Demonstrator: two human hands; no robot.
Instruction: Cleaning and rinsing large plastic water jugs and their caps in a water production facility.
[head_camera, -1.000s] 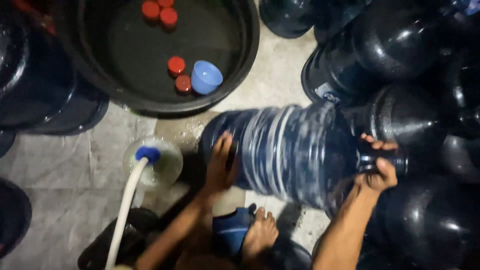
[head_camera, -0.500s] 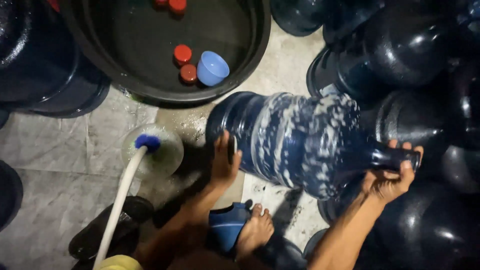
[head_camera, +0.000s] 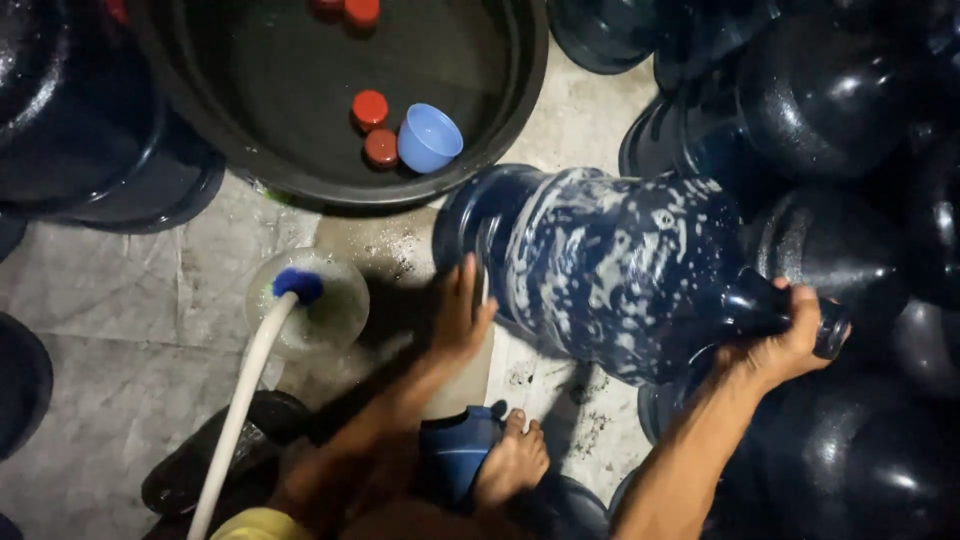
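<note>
Tilting large blue water jug (head_camera: 610, 270) on its side over tiled floor (head_camera: 120, 330): right hand (head_camera: 785, 345) clamped round neck, left hand (head_camera: 462, 315) spread flat on base. Suds now coat inside, unlike second ago — rinse shaking underway, likely.

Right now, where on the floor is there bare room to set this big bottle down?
Bare tiled floor lies left of the small clear bowl, below the black tub. A narrow strip runs between tub and dark bottles above. The right side is packed with bottles.
</note>
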